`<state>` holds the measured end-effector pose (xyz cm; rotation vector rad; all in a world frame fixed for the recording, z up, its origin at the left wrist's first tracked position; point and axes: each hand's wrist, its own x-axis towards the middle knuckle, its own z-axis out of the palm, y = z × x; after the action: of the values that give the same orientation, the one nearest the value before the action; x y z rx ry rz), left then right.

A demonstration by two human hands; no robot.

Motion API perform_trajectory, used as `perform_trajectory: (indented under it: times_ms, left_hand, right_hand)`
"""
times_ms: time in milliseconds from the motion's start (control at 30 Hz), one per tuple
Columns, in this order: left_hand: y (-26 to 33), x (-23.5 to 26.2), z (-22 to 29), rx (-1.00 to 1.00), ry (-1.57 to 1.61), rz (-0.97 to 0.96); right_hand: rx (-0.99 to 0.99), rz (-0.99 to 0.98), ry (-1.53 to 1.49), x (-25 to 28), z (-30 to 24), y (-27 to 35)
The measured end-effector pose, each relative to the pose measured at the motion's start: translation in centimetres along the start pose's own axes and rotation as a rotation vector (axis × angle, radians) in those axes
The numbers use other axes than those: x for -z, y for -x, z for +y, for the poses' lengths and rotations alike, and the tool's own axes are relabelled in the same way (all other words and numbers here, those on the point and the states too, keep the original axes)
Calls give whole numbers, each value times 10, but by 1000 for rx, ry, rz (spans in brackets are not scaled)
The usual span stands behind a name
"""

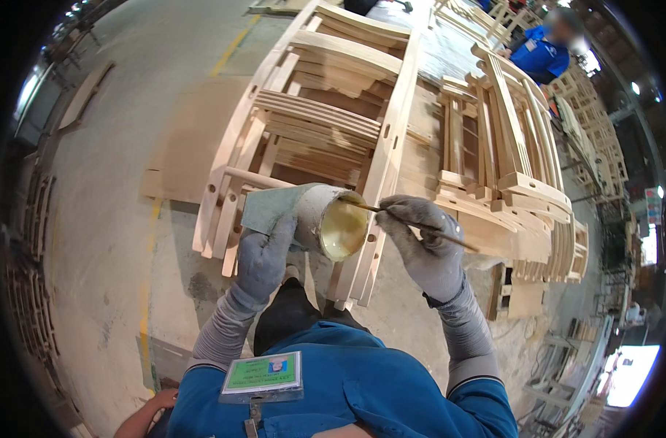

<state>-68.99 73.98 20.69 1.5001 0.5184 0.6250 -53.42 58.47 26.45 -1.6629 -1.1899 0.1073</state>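
My left hand (263, 259), in a grey glove, is wrapped round the side of a whitish cup (312, 219), tilted so its mouth faces right. Inside, a pale yellow, glue-like paste (345, 228) coats the wall. A flat, pale green piece (268, 209) sticks out to the left of the cup; whether it is fixed to it I cannot tell. My right hand (426, 244), gloved too, pinches a thin brown stick (449, 238), whose far end reaches into the cup's mouth. Just beyond both hands lies a stack of pale wooden ladder-like frames (393, 139).
More slatted wooden frames (519, 131) are piled to the right, on brown board. A cardboard sheet (179, 146) lies left of the near stack. A person in blue (541, 55) is at the far right. Another person's bare forearm (147, 415) shows at lower left.
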Motion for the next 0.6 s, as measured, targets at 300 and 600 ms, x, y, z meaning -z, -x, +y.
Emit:
perform_trajectory:
  times_ms: [300,600]
  left_hand:
    - [-57,-22,-38,-230,18,164]
    - [-78,1,-30,94,399,-51]
  right_hand:
    - [-85,229,172,-40,1,38]
    - [-261,594,-451,-47,-1,29]
